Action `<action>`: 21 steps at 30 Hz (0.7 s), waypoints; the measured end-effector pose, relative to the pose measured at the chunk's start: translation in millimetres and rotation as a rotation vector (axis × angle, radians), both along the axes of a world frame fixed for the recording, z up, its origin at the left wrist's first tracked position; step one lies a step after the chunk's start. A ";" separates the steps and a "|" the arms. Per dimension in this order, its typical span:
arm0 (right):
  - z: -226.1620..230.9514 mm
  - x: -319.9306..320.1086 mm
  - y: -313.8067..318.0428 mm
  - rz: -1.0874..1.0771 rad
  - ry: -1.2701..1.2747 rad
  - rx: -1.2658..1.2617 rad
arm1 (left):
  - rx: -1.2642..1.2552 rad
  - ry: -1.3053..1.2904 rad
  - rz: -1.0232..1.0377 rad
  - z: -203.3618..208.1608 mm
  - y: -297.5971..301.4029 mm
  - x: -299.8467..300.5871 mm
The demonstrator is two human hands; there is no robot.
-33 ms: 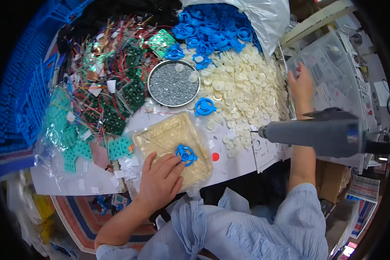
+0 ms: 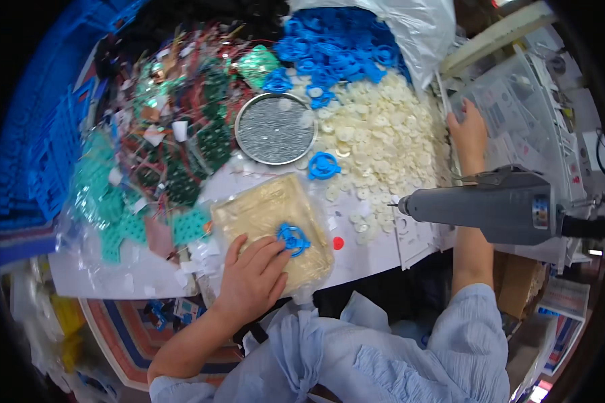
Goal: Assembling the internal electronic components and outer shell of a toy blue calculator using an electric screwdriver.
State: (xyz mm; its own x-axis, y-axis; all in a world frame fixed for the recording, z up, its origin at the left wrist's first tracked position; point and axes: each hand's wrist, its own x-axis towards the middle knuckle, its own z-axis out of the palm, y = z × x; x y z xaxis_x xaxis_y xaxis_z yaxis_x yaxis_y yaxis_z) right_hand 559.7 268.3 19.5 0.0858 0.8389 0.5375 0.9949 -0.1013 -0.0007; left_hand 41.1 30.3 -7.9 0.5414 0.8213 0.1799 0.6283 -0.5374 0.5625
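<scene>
Only my view has swung a little: the worktop (image 2: 366,258) sits slightly further right and looks more blurred, while both my hands keep their places, so the work in hand stands as it did.

Beyond and left of my left fingers sprawls the heap of circuit boards and wires (image 2: 202,127). Pale discs (image 2: 373,127) spread between my two hands, left of the right fingers, and the blue plastic parts (image 2: 336,43) pile up behind them.

My right hand (image 2: 469,138) is at the clear plastic tray (image 2: 511,101), fingers loosely bent with the thumb apart; I see nothing held in them. The grey power driver (image 2: 480,209) lies across my view, nearer me than those fingers, its thin bit pointing left.

Under my left hand (image 2: 250,281) is the yellowish wrapped pad (image 2: 255,208). Those fingers are loosely spread, the thumb well away from them; whether they press hard, I can't tell. The dish of small metal pieces (image 2: 275,163) stands beyond them.

The single blue ring (image 2: 293,240) lies on the pad, its left edge against my left fingertips, not pinched. Smallest, right of them, is a red disc (image 2: 338,243).
</scene>
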 end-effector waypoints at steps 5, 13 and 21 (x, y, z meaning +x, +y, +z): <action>-16.1 74.9 61.0 0.091 0.308 -0.311 | 0.018 -0.116 -0.044 -4.5 -1.7 -10.9; 8.4 98.3 76.9 -0.093 -0.203 -0.207 | 0.445 -0.109 0.473 68.8 50.3 -149.8; 12.1 52.8 -19.8 0.062 0.296 0.050 | 0.006 0.621 1.350 72.7 172.3 -375.9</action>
State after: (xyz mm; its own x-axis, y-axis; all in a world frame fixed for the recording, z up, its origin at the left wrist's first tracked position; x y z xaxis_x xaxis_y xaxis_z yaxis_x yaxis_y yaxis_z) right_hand 612.5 248.5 31.7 0.1941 0.8207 0.5374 0.9550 -0.0327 -0.2949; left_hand -334.7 202.6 64.9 -0.6205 0.7537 0.2163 0.7752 0.6313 0.0238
